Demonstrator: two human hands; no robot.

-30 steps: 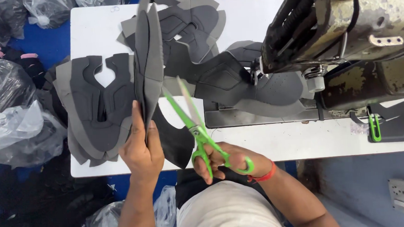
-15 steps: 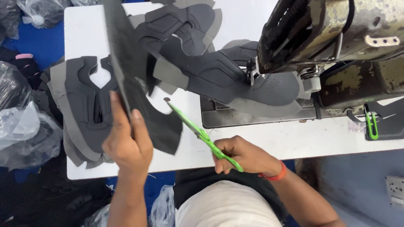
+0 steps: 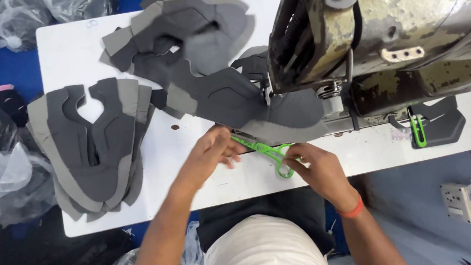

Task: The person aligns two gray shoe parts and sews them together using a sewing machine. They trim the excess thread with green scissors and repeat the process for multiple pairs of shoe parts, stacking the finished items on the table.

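My right hand (image 3: 317, 168) grips the handles of green scissors (image 3: 266, 149), whose blades point left along the front edge of a grey shoe-upper piece (image 3: 283, 125). That piece lies under the sewing machine (image 3: 381, 39). My left hand (image 3: 210, 150) rests on the white table (image 3: 161, 147) with its fingertips by the scissor tips and holds nothing that I can see. A chain of joined grey pieces (image 3: 199, 48) runs back from the needle area. A stack of cut grey uppers (image 3: 91, 145) lies at the table's left.
A small green clip on a dark grey piece (image 3: 431, 125) sits at the right of the machine base. Plastic bags (image 3: 4, 177) with dark material lie on the floor to the left. A small grey box (image 3: 462, 204) stands at lower right.
My left hand has let go of the grey piece it held upright and come down beside the scissors. My right hand has laid the scissors flat at the machine's front.
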